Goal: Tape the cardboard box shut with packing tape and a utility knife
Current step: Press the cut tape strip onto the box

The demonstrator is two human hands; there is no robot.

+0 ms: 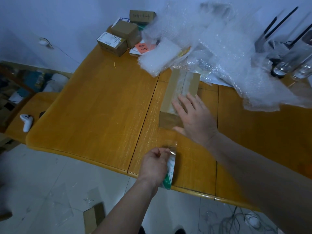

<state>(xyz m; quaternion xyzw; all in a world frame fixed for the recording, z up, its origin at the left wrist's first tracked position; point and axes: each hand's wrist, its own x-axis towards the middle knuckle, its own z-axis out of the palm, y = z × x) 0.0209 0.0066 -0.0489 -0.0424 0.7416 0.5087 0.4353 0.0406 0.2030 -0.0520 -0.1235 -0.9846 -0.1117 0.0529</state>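
A brown cardboard box (175, 85) lies on the wooden table (101, 102), its flaps closed and a strip of clear tape running along the top seam. My right hand (194, 119) presses flat on the near end of the box, fingers spread over the tape. Nearer the table's front edge, my left hand (155, 164) grips the roll of packing tape (169, 173), which has a white and green core. A short clear length of tape stretches from the roll toward the box. No utility knife shows in this view.
Bubble wrap (219, 48) is heaped across the back right of the table. Small cardboard boxes (118, 38) stand at the back. Glass bottles (290, 65) stand far right. A white controller (26, 121) rests on a chair at left. Cardboard scraps (93, 217) lie on the floor.
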